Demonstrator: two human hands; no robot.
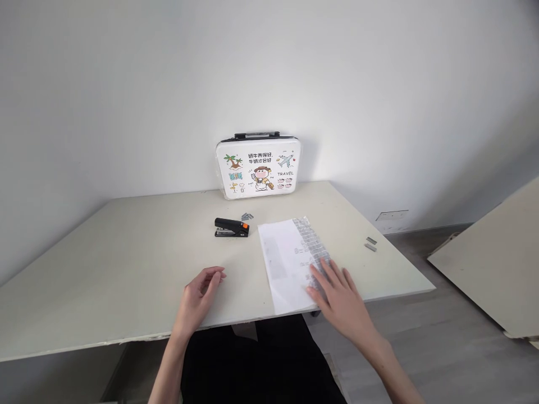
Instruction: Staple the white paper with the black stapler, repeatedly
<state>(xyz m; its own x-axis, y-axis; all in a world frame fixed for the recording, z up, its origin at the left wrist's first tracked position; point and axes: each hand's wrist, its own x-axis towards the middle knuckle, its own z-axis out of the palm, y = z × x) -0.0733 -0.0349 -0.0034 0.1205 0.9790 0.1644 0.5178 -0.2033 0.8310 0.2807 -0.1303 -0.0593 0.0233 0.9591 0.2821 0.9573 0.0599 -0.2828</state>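
White printed paper (282,269) lies near the front edge of the table, with a strip of grey brick-like print down its right side. My right hand (339,292) rests flat on the lower right of that paper, fingers spread. To the left of the paper, my left hand (200,294) lies on the table with its fingers loosely curled together, and nothing shows in it. A black stapler (231,228) with an orange part sits beyond my left hand. Just behind the stapler is a small heap of staple strips (247,216).
A white cartoon-printed case (259,168) with a black handle stands upright against the wall. More staple strips (370,244) lie near the right edge of the pale table (138,264). Another pale board (497,252) stands off to the right, past a floor gap.
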